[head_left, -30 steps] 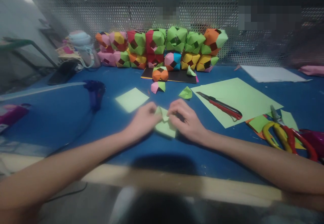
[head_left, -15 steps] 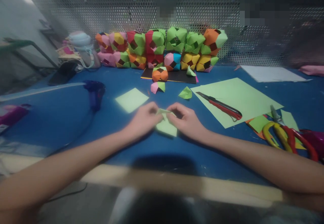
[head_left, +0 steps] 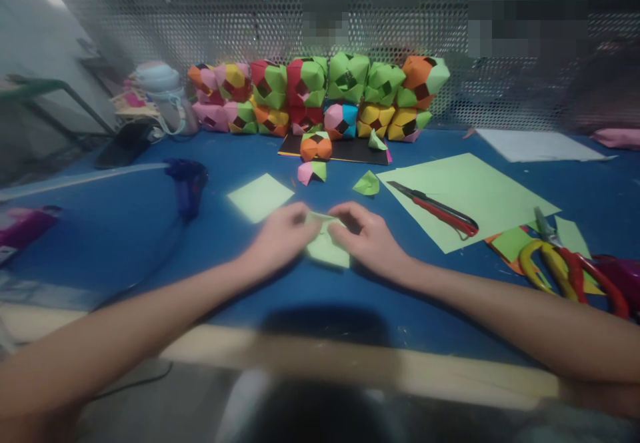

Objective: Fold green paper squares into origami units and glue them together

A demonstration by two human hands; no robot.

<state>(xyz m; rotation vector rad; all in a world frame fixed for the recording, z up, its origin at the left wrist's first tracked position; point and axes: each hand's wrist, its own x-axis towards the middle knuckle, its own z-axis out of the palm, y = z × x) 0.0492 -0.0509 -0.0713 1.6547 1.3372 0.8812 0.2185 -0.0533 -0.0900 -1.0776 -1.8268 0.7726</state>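
A small light-green square of paper (head_left: 327,248), partly folded, is held between my two hands just above the blue table. My left hand (head_left: 286,229) pinches its left upper edge with thumb and fingers. On the opposite side, my right hand (head_left: 367,235) grips the upper right edge the same way. The fingertips hide parts of the fold. Beyond my left hand lies a flat pale-green paper square (head_left: 261,197). Past my right hand sit a folded green paper piece (head_left: 367,183) and a pink-and-green folded piece (head_left: 312,173).
A red utility knife (head_left: 440,212) rests on a large green sheet (head_left: 483,186). Scissors (head_left: 565,259) lie at right over paper scraps. A blue glue gun (head_left: 187,186) stands left. Stacked paper balls (head_left: 349,79) line the back, before a perforated metal panel (head_left: 200,23).
Both hands stay in nearly the same place. The left thumb has shifted slightly on the paper, and a little more of the fold shows between the thumbs.
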